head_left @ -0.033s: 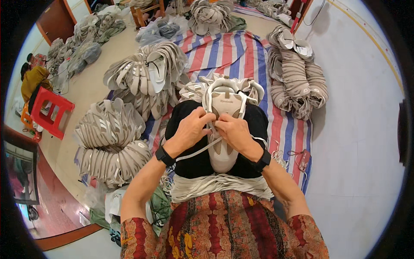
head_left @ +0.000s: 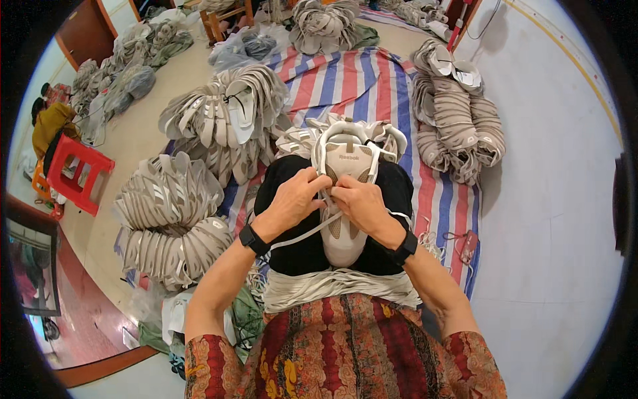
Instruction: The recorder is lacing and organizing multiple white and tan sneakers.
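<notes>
A white and beige shoe upper (head_left: 344, 159) lies on my black-clad lap, tongue pointing away from me. My left hand (head_left: 294, 198) and my right hand (head_left: 359, 203) meet over its lacing area, both pinching a white shoelace (head_left: 302, 235) that trails off toward my left wrist. A bundle of white laces (head_left: 332, 286) lies across my lap close to my body. Both wrists wear black bands.
Stacks of beige shoe uppers surround me: left (head_left: 169, 199), upper left (head_left: 222, 113), right (head_left: 455, 120). A striped red, white and blue tarp (head_left: 372, 80) covers the floor. A red plastic stool (head_left: 76, 174) stands far left, beside a person in yellow (head_left: 50, 123).
</notes>
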Available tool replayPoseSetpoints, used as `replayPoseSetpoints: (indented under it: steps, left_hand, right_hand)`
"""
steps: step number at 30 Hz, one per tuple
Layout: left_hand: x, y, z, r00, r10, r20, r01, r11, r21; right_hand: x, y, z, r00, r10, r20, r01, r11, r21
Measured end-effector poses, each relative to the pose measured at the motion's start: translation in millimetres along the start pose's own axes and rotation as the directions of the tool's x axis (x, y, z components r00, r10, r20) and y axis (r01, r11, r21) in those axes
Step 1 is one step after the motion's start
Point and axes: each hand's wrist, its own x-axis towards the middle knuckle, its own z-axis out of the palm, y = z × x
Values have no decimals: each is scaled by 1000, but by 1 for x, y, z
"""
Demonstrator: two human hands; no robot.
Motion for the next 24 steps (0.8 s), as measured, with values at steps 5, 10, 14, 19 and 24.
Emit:
replayPoseSetpoints:
  steps: [5,10,14,19,24]
  left_hand:
    - [10,-9,1,993,111,27,-110,993,-43]
    - [7,-1,-6,993,108,43,-103,990,-99]
    - [22,9,2,965,138,-221,-138,990,15]
    - [42,23,29,892,414,-179,-382,905,187]
    - [36,30,28,940,24,-339,-146,929,-339]
  right_hand:
    - [6,0,3,995,-93,43,99,976,-193]
    - [-2,5,-58,999,10,30,3,914,-406]
    - [-26,17,-84,913,386,-131,-346,904,253]
    - [-40,28,-27,839,497,221,-475,471,743]
    - [-49,39,-15,835,509,208,-446,405,799]
